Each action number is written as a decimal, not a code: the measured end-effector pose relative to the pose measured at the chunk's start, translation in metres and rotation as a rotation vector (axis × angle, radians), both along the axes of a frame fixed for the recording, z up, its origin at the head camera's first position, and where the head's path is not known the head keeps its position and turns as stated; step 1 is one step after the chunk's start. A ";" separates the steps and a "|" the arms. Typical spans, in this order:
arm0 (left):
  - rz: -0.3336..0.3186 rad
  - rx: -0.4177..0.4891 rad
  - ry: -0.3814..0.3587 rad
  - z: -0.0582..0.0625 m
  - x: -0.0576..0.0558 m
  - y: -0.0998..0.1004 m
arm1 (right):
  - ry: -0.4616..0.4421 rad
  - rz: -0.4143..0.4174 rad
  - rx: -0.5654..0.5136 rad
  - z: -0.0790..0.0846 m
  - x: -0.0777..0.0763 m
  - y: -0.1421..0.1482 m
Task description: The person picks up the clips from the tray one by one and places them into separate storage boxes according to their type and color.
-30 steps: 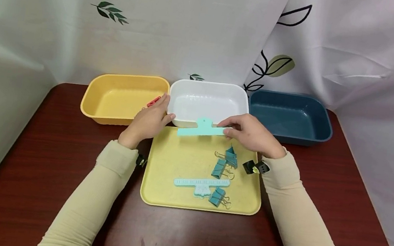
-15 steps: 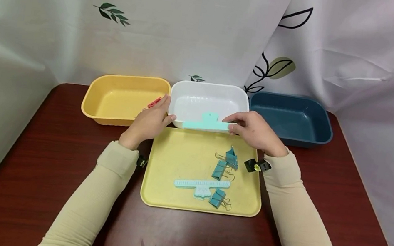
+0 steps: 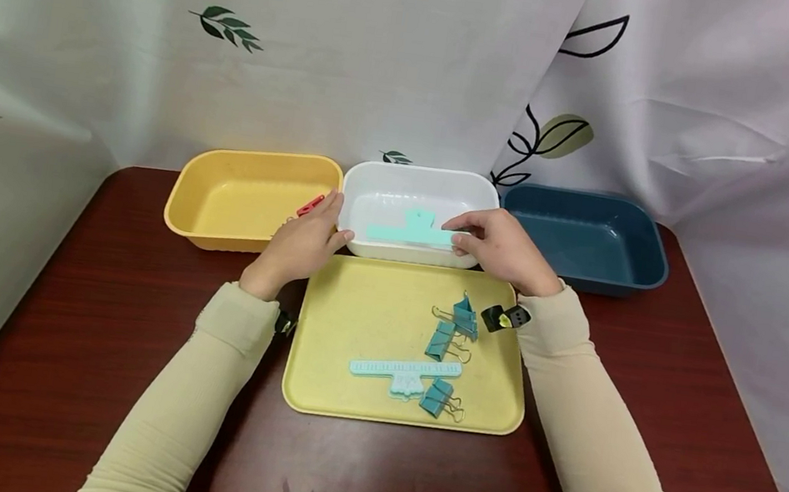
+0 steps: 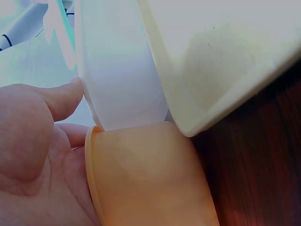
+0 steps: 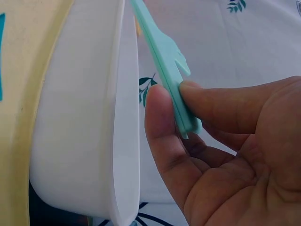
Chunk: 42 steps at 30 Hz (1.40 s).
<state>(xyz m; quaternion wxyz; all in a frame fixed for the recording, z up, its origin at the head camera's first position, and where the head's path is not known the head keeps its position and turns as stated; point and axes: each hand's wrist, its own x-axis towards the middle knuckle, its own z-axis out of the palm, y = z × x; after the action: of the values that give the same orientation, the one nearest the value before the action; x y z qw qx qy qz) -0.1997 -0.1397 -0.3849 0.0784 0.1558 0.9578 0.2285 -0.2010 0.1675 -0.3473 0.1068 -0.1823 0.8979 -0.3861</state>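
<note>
My right hand (image 3: 500, 246) pinches one end of a mint-green ruler clip (image 3: 403, 235) between thumb and fingers. In the head view the clip overlaps the white bin (image 3: 412, 255); the right wrist view shows the clip (image 5: 162, 61) above the bin's rim. My left hand (image 3: 299, 245) rests with extended fingers at the adjoining rims of the yellow bin (image 3: 213, 241) and the white bin. Its thumb touches the white bin's rim in the left wrist view. Beside its fingertips a red clip (image 3: 310, 205) shows inside the yellow bin; the hand partly hides what else lies there.
Before the bins lies a yellow tray (image 3: 333, 305) with another ruler clip (image 3: 406, 369) and several teal binder clips (image 3: 436, 397) on its right side. A dark blue bin (image 3: 577, 282) stands at the right. Printed curtains (image 3: 391, 52) close off the table's back and sides.
My right hand has carried the ruler clip away from me, from the tray's far edge to over the white bin. My left hand has stayed at the bin rims.
</note>
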 end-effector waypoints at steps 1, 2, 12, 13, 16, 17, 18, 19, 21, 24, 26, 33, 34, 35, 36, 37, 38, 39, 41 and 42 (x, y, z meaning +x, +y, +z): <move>0.001 0.000 0.000 0.000 0.000 0.000 | -0.006 0.000 -0.003 -0.001 -0.001 -0.001; 0.001 0.000 0.000 0.000 0.000 0.000 | -0.015 -0.004 -0.008 -0.001 -0.002 -0.002; 0.003 0.000 -0.001 0.000 0.000 0.000 | -0.016 0.005 0.006 -0.002 -0.015 -0.012; 0.003 0.001 -0.002 0.000 0.000 0.000 | -0.019 0.005 0.008 -0.002 -0.016 -0.013; 0.004 0.002 -0.003 0.000 0.000 0.000 | -0.036 0.008 0.001 -0.003 -0.020 -0.017; 0.004 0.002 -0.002 0.000 0.000 0.000 | -0.046 0.007 -0.002 -0.004 -0.021 -0.019; 0.004 0.003 -0.002 -0.001 0.000 0.000 | -0.057 0.005 -0.005 -0.005 -0.023 -0.020; 0.003 0.003 -0.002 -0.001 0.000 0.000 | -0.069 0.002 -0.009 -0.006 -0.024 -0.021; 0.001 0.004 -0.002 -0.001 0.000 0.000 | -0.083 -0.003 -0.009 -0.008 -0.026 -0.024; -0.001 0.003 -0.001 -0.001 0.000 0.000 | -0.093 -0.013 0.002 -0.012 -0.030 -0.028; -0.001 0.003 -0.001 -0.001 0.000 0.000 | -0.094 -0.017 0.011 -0.014 -0.032 -0.030; -0.002 0.003 0.000 -0.002 -0.001 -0.001 | -0.113 -0.010 0.022 -0.020 -0.038 -0.037; -0.002 0.002 -0.001 -0.002 -0.001 -0.001 | -0.114 -0.009 0.024 -0.021 -0.038 -0.039; -0.002 0.002 -0.001 -0.001 -0.001 -0.001 | -0.116 -0.007 0.025 -0.021 -0.039 -0.040; -0.001 0.000 -0.002 -0.001 -0.001 -0.001 | -0.115 -0.006 0.027 -0.022 -0.039 -0.041; -0.001 -0.001 -0.003 -0.001 -0.001 -0.001 | -0.116 -0.004 0.028 -0.022 -0.040 -0.042; -0.001 -0.001 -0.003 -0.001 -0.001 -0.001 | -0.119 -0.004 0.027 -0.022 -0.040 -0.043; -0.002 -0.002 -0.002 -0.001 -0.001 -0.001 | -0.121 -0.003 0.027 -0.022 -0.040 -0.044; -0.003 -0.004 -0.002 -0.001 -0.001 -0.001 | -0.125 -0.004 0.027 -0.023 -0.041 -0.046; -0.003 -0.004 -0.001 0.000 -0.001 -0.001 | -0.127 -0.005 0.028 -0.023 -0.041 -0.046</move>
<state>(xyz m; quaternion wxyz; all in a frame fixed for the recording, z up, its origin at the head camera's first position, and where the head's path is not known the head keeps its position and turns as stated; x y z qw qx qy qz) -0.2006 -0.1407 -0.3853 0.0793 0.1572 0.9579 0.2266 -0.2420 0.1212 -0.3701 0.1650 -0.1536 0.8951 -0.3845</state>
